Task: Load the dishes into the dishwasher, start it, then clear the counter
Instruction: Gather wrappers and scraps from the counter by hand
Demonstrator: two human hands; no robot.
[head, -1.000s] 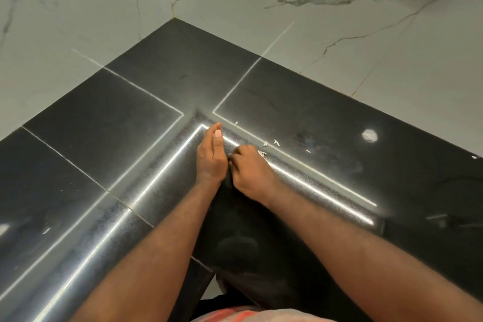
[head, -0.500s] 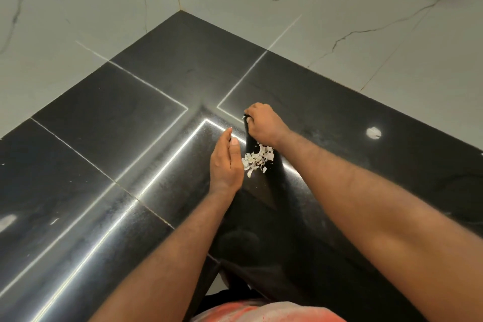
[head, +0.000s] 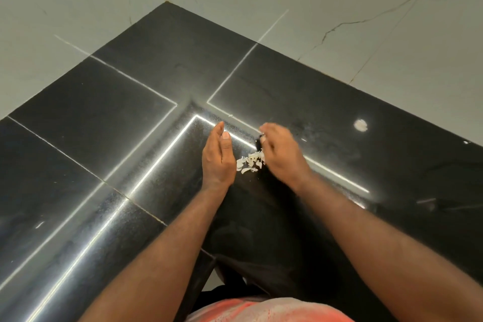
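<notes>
A small heap of white scraps (head: 251, 162) lies on the black stone counter (head: 130, 118) near its inner corner. My left hand (head: 218, 157) stands on its edge just left of the heap, fingers straight and together, palm facing the scraps. My right hand (head: 281, 152) is blurred and sits right of the heap and touching it, its fingers curled. Something dark, perhaps a cloth (head: 260, 142), shows at its fingertips. Both forearms reach in from the bottom of the view.
White marble walls (head: 339, 21) meet behind the counter's corner. A round white spot (head: 360, 125) and a tiny speck (head: 465, 142) lie on the counter to the right. Light strips reflect across the glossy stone. The counter's front edge (head: 209, 256) runs close to my body.
A second ago both hands were pressed together. The right hand then reached away, and now it has drawn back toward the left hand, bringing the scraps nearer to the left palm.
</notes>
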